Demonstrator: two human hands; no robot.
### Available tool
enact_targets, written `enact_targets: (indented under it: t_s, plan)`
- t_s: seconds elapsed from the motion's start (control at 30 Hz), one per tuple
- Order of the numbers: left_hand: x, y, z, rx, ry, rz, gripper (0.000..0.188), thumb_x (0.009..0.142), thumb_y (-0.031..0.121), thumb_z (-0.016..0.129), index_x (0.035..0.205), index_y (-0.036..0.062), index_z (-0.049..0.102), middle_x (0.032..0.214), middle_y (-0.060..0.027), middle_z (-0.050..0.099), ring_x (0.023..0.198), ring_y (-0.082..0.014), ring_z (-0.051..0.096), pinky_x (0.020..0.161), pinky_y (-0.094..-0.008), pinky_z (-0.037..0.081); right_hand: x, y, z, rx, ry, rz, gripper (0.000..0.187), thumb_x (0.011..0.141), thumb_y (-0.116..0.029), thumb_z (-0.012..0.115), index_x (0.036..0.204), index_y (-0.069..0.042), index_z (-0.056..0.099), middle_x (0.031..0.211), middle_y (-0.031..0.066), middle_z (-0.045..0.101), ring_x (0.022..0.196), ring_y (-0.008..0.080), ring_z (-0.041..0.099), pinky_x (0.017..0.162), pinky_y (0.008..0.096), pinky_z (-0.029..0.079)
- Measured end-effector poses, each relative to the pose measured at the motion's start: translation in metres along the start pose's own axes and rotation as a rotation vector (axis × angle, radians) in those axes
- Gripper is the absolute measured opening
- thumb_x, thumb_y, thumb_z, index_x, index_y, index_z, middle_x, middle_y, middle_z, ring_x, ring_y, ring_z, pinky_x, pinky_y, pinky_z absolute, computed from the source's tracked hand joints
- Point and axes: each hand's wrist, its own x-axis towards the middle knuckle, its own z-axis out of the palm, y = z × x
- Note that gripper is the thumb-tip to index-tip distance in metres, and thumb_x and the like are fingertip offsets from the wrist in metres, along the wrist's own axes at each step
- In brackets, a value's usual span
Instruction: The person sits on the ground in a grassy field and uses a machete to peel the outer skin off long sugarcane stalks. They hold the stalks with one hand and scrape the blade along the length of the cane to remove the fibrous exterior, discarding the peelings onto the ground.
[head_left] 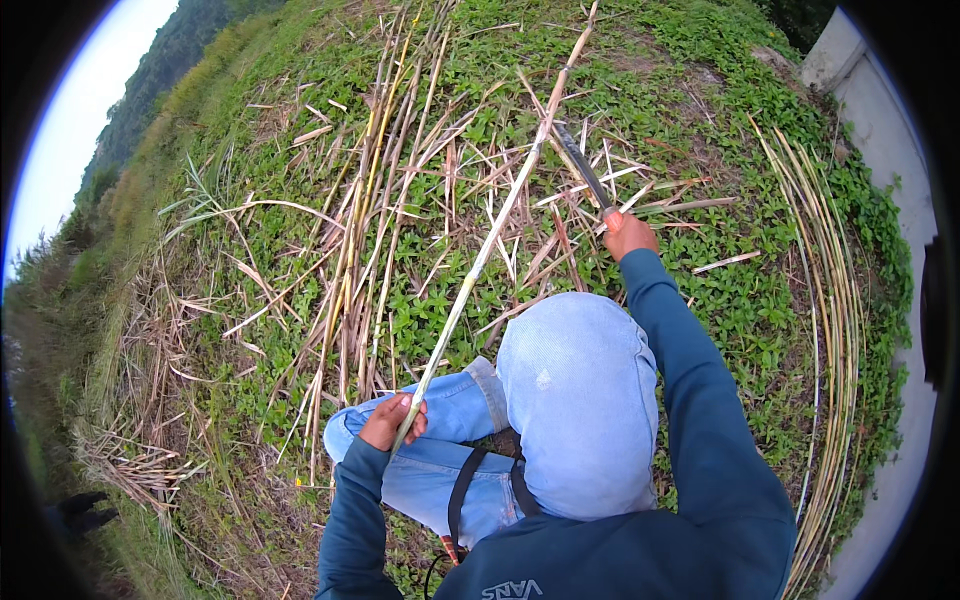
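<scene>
A long pale cane stalk (480,265) runs from my lap toward the far side of the grass, its near part whitish green and its far part browner. My left hand (392,421) is closed around its near end. In my right hand (629,236) is the handle of a machete, its dark blade (582,160) angled away to the upper left. The blade tip lies close to the stalk; whether they touch I cannot tell. Stripped strips of dry husk (560,235) lie scattered beneath the stalk and the blade.
A bundle of uncut yellowish stalks (365,190) lies on the grass to the left. More long stalks (825,290) lie at the right, beside a concrete edge (895,150). A heap of short dry pieces (140,468) sits at far left. My bent knee (578,385) rises between my arms.
</scene>
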Motion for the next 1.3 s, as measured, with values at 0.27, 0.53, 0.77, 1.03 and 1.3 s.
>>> enact_targets:
  t_s: [0.27,0.53,0.77,1.03,1.3]
  plan:
    - [-0.003,0.004,-0.005,-0.118,0.032,-0.058,0.038,0.101,0.033,0.037,0.101,0.0,0.057,0.066,0.0003,0.046,0.051,-0.007,0.038,0.044,-0.0212,0.033,-0.09,-0.016,-0.003,-0.086,-0.333,-0.47,0.028,0.079,-0.03,0.06,0.095,-0.008,0.055,0.071,0.0166,0.064,0.066,0.0365,0.065,0.065,0.0497,0.051]
    - [-0.017,0.01,-0.012,-0.141,0.061,-0.036,0.037,0.101,0.033,0.04,0.107,0.0004,0.054,0.062,0.0003,0.043,0.049,-0.0084,0.036,0.044,-0.0229,0.032,-0.052,-0.028,-0.019,-0.105,-0.28,-0.379,0.027,0.076,-0.029,0.062,0.091,-0.007,0.058,0.075,0.0198,0.065,0.071,0.0392,0.064,0.067,0.0487,0.051]
    - [-0.018,0.0,-0.035,-0.131,0.038,-0.061,0.039,0.101,0.036,0.038,0.103,0.0009,0.055,0.059,-0.0007,0.042,0.048,-0.0106,0.038,0.044,-0.0247,0.035,0.031,-0.02,0.019,0.131,-0.052,0.363,0.036,0.076,-0.029,0.064,0.105,-0.009,0.063,0.091,0.0222,0.067,0.086,0.0381,0.065,0.08,0.0471,0.051]
    - [0.011,0.01,-0.074,0.706,0.479,0.208,0.044,0.099,0.038,0.043,0.112,-0.0007,0.059,0.106,-0.0147,0.065,0.1,-0.0211,0.06,0.088,-0.0314,0.046,-0.071,0.014,0.004,0.062,-0.288,0.099,0.033,0.074,-0.03,0.066,0.099,-0.008,0.066,0.089,0.02,0.067,0.082,0.0396,0.063,0.077,0.0476,0.05]
    - [0.173,0.057,0.012,0.857,0.612,0.32,0.041,0.095,0.033,0.052,0.122,0.0026,0.055,0.113,-0.0181,0.063,0.103,-0.028,0.062,0.088,-0.0367,0.047,-0.112,0.023,0.016,0.234,-0.246,0.202,0.037,0.072,-0.037,0.069,0.093,-0.007,0.065,0.084,0.0208,0.067,0.077,0.0395,0.064,0.071,0.0488,0.051]
